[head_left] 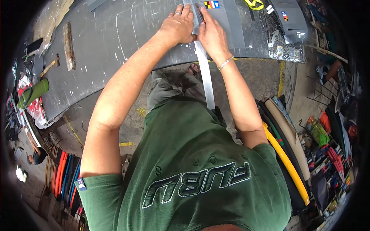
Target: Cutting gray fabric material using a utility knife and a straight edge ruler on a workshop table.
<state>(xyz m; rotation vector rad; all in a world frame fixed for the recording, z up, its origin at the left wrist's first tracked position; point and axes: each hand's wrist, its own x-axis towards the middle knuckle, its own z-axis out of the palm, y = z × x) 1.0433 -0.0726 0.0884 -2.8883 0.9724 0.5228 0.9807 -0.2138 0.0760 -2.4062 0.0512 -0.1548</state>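
A long metal ruler [204, 73] lies over a grey sheet [231, 30] and sticks out past the table's near edge toward my body. My left hand [179, 27] presses down flat, fingers stretched forward, on the ruler's left side. Just right of it, my right hand [214, 38] is closed around a slim dark tool with a reddish side [200, 15], held against the ruler. Fingers cover most of this tool, and its tip cannot be made out. A small coloured flag-like patch [211, 4] shows on the sheet beyond my right hand.
The dark, scratched table [104, 46] carries a hammer [50, 66], a worn bar [69, 46] and a green roll [34, 93] at left. Another grey piece [290, 21], yellow straps [254, 4] and clear plastic [287, 52] lie right. Fabric rolls [287, 161] stand beside me.
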